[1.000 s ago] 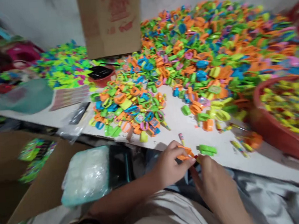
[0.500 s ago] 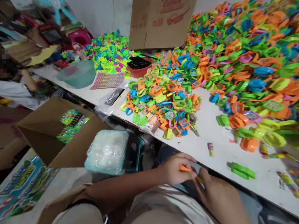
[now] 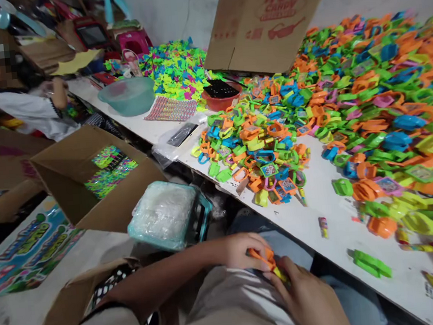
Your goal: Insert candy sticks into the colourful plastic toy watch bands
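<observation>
Over my lap, just off the table's front edge, my left hand (image 3: 242, 249) is closed around an orange plastic toy watch (image 3: 262, 253). My right hand (image 3: 309, 291) pinches a small yellow wrapped candy roll (image 3: 279, 273) against the watch's lower end. Fingers cover part of both, and I cannot tell how far the roll sits inside the watch. On the white table (image 3: 303, 231) nearby lie a loose candy roll (image 3: 324, 227) and a green toy watch (image 3: 372, 263). A pile of colourful toy watches (image 3: 265, 152) rises beyond my hands.
A far larger watch heap (image 3: 383, 105) fills the right side, below a cardboard box (image 3: 261, 30). Further left are a red bowl (image 3: 222, 100), a teal basin (image 3: 128, 97) and an open carton (image 3: 88, 185). A plastic-wrapped stool (image 3: 170, 215) stands beside me. Another person's sleeve (image 3: 31, 111) shows at far left.
The view has swung so the table and piles sit further right. Both hands have drawn a little away from the table edge, and more of the yellow candy roll shows between them.
</observation>
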`<action>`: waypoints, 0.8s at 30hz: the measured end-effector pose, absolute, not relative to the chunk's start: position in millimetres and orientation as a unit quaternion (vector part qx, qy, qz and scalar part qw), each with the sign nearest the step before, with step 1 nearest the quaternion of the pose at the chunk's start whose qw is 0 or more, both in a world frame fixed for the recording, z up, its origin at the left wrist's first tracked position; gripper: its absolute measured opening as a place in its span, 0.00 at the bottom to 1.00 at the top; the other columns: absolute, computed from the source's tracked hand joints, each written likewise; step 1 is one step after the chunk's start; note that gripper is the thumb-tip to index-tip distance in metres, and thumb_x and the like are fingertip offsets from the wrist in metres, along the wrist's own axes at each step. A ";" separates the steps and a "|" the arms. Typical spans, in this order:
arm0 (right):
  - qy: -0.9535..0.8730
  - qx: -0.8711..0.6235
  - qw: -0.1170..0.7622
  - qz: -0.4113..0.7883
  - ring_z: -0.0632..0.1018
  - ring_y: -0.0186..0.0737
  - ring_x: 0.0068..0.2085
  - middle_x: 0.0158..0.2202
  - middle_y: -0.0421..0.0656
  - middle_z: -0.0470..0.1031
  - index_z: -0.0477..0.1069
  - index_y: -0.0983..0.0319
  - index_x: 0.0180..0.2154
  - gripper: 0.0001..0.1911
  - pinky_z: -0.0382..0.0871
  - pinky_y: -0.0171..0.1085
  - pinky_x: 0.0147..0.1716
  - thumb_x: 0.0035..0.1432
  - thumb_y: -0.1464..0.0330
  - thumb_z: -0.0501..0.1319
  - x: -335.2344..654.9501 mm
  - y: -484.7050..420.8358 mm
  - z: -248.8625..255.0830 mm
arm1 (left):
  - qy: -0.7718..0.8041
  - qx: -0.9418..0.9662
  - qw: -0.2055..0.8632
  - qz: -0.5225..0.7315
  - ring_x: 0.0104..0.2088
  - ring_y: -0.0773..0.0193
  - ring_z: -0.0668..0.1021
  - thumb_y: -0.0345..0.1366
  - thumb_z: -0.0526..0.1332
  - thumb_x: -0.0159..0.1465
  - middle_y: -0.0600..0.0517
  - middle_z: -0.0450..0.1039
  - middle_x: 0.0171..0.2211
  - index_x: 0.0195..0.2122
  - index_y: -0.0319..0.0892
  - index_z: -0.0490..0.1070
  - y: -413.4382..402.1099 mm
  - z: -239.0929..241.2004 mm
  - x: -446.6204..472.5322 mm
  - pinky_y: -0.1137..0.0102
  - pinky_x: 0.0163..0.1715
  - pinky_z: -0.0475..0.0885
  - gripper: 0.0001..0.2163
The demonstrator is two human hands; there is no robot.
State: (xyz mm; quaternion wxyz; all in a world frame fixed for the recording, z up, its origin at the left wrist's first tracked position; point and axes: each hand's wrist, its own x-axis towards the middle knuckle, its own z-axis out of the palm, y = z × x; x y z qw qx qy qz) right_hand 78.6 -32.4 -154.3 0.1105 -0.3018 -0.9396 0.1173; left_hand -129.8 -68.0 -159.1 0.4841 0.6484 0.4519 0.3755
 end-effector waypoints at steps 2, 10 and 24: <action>-0.931 -0.313 0.084 0.169 0.81 0.41 0.28 0.29 0.41 0.80 0.67 0.58 0.42 0.15 0.70 0.33 0.22 0.65 0.56 0.50 70.5 -27.8 -154.8 | 0.497 0.625 0.466 0.380 0.45 0.58 0.77 0.44 0.65 0.58 0.41 0.76 0.43 0.29 0.38 0.74 -78.7 -154.3 -146.5 0.67 0.47 0.70 0.12; -0.881 -0.350 0.128 0.291 0.77 0.37 0.25 0.31 0.42 0.78 0.68 0.59 0.49 0.19 0.72 0.32 0.25 0.63 0.55 0.52 41.6 -13.3 -153.1 | 0.648 0.434 0.155 0.606 0.41 0.60 0.77 0.44 0.66 0.56 0.50 0.76 0.40 0.39 0.43 0.72 -65.2 -95.5 -284.0 0.67 0.43 0.71 0.13; -0.828 -0.372 0.105 0.406 0.81 0.40 0.35 0.34 0.45 0.80 0.74 0.58 0.36 0.18 0.74 0.33 0.36 0.61 0.54 0.52 29.9 -3.0 -184.9 | 0.685 0.367 0.073 0.625 0.51 0.53 0.73 0.43 0.60 0.60 0.42 0.74 0.47 0.41 0.40 0.72 66.7 -98.8 -388.2 0.60 0.54 0.65 0.13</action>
